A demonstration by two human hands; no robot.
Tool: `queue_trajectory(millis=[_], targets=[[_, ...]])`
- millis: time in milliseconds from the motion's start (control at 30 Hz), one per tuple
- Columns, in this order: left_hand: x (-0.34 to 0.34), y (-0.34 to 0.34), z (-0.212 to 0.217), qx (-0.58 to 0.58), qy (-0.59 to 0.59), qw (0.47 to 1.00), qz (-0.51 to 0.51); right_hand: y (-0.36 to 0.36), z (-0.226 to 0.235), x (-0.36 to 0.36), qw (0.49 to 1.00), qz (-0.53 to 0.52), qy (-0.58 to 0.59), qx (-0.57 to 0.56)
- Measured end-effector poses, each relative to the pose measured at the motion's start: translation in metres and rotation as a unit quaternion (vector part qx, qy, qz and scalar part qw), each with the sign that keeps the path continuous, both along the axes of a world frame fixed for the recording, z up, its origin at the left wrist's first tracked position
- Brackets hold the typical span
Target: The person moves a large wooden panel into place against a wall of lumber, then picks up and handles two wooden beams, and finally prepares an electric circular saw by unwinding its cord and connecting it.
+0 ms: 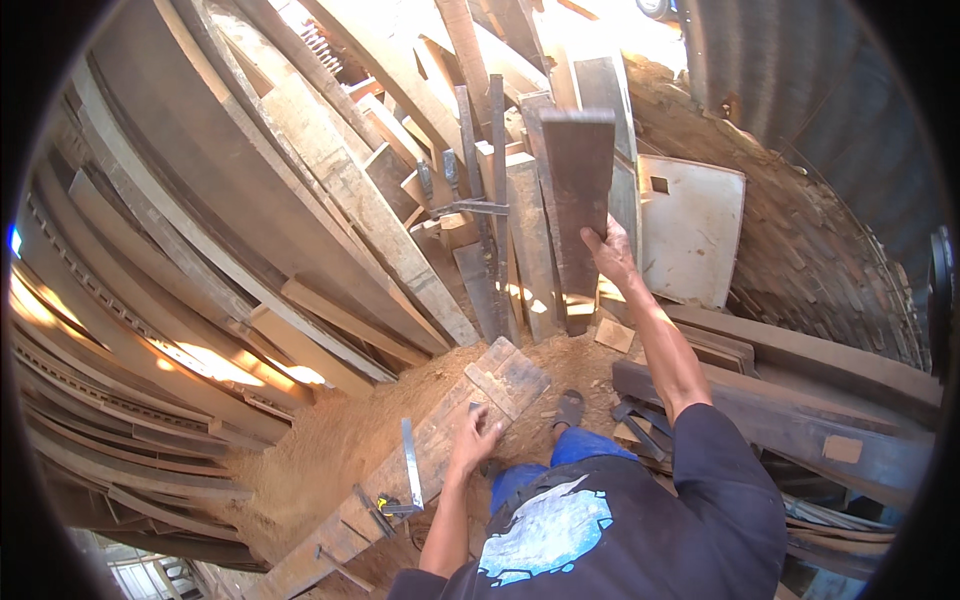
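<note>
My right hand [612,250] is raised and closed round the edge of a dark brown wooden board [580,180], which stands upright in front of the stacked timber. Low over the workbench plank [440,440], my left hand [474,438] has its fingers curled. A small dark bit shows at its fingertips, too small to name. Close to that hand, a short wooden block [500,390] lies across the bench's far end. Left of my left forearm are a try square [411,470] with a metal blade and a small yellow and black tape measure [385,502].
A hammer [342,568] lies farther down the bench. Long boards [330,190] lean along the left side. Ahead, a bar clamp [496,200] stands among upright offcuts. A white panel [690,230] leans at right, above stacked planks [800,420]. Sawdust [320,450] covers the floor.
</note>
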State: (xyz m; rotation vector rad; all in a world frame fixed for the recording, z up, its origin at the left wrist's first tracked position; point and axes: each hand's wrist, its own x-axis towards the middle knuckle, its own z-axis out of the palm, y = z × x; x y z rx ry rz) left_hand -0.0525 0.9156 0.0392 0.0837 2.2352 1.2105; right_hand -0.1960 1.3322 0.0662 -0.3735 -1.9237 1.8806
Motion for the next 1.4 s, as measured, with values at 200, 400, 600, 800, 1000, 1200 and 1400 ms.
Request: queue_trajectory(millis=[200, 400, 600, 800, 1000, 1200, 1400], targets=[[0.064, -0.019, -0.016, -0.187, 0.030, 0.961, -0.204, 0.036, -0.090, 0.003, 0.948, 0.009, -0.244, 0.204], [0.107, -0.028, -0.043, -0.114, 0.015, 0.987, -0.116, 0.027, -0.077, -0.040, 0.800, 0.015, -0.462, 0.382], [0.092, -0.034, -0.031, -0.119, -0.010, 0.988, -0.101, 0.033, -0.122, -0.009, 0.925, 0.146, -0.224, 0.269], [0.122, -0.085, -0.041, -0.093, 0.001, 0.996, -0.012, -0.109, -0.193, 0.088, 0.909, 0.290, -0.295, 0.044], [0.183, -0.179, -0.049, -0.088, 0.012, 0.992, 0.088, -0.251, -0.177, 0.144, 0.828, 0.396, -0.260, 0.301], [0.266, -0.296, -0.075, -0.072, -0.037, 0.972, 0.221, -0.369, -0.124, 0.147, 0.789, 0.449, -0.248, 0.337], [0.356, -0.364, -0.122, -0.096, -0.102, 0.928, 0.345, -0.457, -0.136, 0.151, 0.760, 0.518, -0.109, 0.377]])
